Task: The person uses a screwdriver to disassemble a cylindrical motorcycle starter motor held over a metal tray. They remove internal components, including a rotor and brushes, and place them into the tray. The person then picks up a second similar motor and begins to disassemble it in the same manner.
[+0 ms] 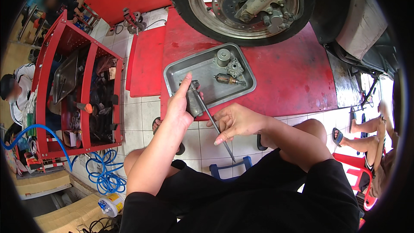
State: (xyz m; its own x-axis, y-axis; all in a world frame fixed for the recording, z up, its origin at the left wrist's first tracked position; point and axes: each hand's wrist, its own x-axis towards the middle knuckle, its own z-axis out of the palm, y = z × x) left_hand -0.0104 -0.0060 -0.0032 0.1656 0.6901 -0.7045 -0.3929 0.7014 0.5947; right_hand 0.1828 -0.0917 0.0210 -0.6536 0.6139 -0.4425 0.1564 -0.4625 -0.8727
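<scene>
My left hand point(180, 105) is shut on a worn grey metal housing point(194, 105), held over the near left edge of a steel tray point(251, 85). A long thin metal rod point(207, 111) runs from the top of that housing down toward the lower right. My right hand point(233, 123) has its curled fingers and thumb round the rod, below the housing. In the tray lie a silver cylinder point(223, 58), a small metal assembly point(233, 67) and a motor armature point(225, 80) with copper windings.
A red lift platform point(292, 71) bears the tray and a motorbike wheel point(241, 30). Left are a red tool cart point(88, 82), coiled blue hose point(105, 170) and two other people point(19, 86) point(54, 8). Another person point(384, 144) sits at the right. A blue stool point(230, 168) is under me.
</scene>
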